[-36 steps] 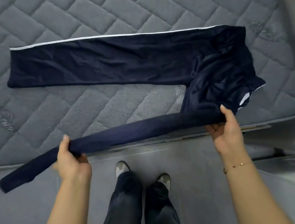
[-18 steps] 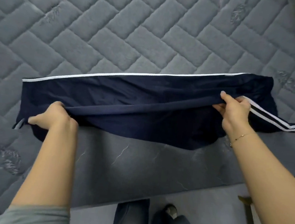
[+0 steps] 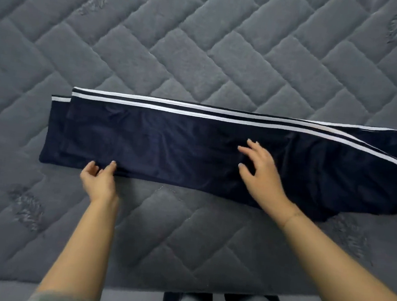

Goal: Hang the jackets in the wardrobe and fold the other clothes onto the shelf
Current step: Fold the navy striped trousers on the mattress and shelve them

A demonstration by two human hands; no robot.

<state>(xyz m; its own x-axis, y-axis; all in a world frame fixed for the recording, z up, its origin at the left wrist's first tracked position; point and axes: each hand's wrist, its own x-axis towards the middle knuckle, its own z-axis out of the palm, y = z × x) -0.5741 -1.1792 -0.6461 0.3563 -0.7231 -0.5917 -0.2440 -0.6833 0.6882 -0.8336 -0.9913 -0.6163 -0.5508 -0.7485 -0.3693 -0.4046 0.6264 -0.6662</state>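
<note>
On the quilted mattress (image 3: pixel 201 54), navy trousers (image 3: pixel 169 147) lie folded lengthwise; left grip (image 3: pixel 99 179), fingers relaxed, touches their near edge; right grip (image 3: pixel 260 172) spreads over them.

Noted navy trousers (image 3: pixel 169 143) flat on grey quilted mattress (image 3: pixel 202 42), legs stacked; left hand (image 3: pixel 98 182) touching near edge; right hand (image 3: pixel 262 172) spread, apparently resting on fabric.

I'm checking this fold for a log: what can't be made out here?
Head view:
- navy trousers: waist end cut off by the right edge.
- Under leg: mostly covered by the top leg.
- left hand: pinching the near edge or just touching, unclear.
- Wardrobe, shelf: outside the frame.
</note>
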